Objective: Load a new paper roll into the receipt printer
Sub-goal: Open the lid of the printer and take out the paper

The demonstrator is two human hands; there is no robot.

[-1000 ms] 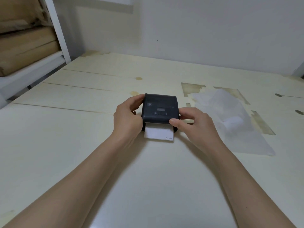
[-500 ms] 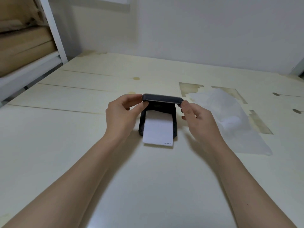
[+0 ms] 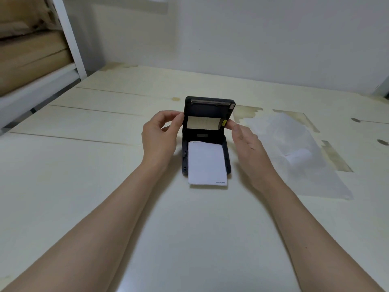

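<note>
A small black receipt printer (image 3: 228, 163) sits mid-table with its lid (image 3: 209, 109) swung upright. The lid's inner face and roller strip face me. White paper (image 3: 207, 166) lies in the open bay and hangs past the front edge. My left hand (image 3: 161, 137) pinches the lid's left edge. On the lid's right edge, my right hand (image 3: 245, 138) holds with thumb and fingertips. A white paper roll (image 3: 295, 155) lies under a translucent sheet to the right.
A translucent plastic sheet (image 3: 305, 165) is spread on the pale wooden table (image 3: 105, 186) right of the printer. A white shelf frame (image 3: 69, 36) with brown packages stands at the far left. A wall runs along the table's back edge.
Both hands have swung the printer lid from shut to fully upright, and the paper in the bay has come into view.
</note>
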